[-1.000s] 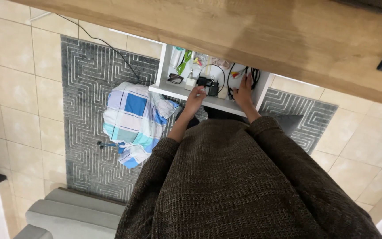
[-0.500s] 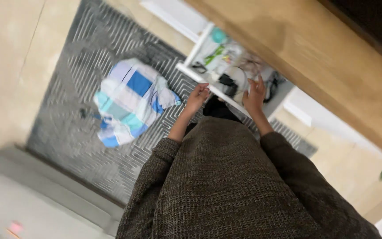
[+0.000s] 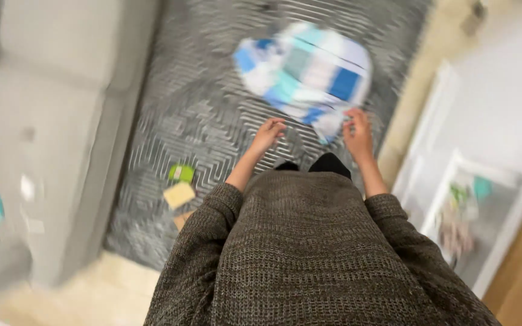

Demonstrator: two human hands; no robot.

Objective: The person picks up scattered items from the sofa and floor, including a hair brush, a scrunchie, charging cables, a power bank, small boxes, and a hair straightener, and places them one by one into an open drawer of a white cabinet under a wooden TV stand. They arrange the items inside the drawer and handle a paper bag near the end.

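The view is blurred by motion. A blue, teal and white checked cloth bundle [image 3: 309,75] lies on a grey patterned rug [image 3: 212,121]. My right hand [image 3: 357,134] hangs just below the bundle's near edge, fingers loosely curled, and I cannot tell whether it touches the cloth. My left hand [image 3: 269,133] is to the left of it, over the rug, fingers apart and holding nothing. Both arms come out of a dark brown knitted sweater [image 3: 309,259].
A grey sofa [image 3: 49,133] runs along the left. Small flat items, one green [image 3: 180,173] and one tan [image 3: 179,195], lie on the rug near the sofa. A white shelf unit [image 3: 472,223] with mixed small objects is at the right, beside a wooden surface.
The view has swung away from the white shelf unit toward the rug and sofa. Both hands have left the shelf and now hang over the rug near the checked bundle.
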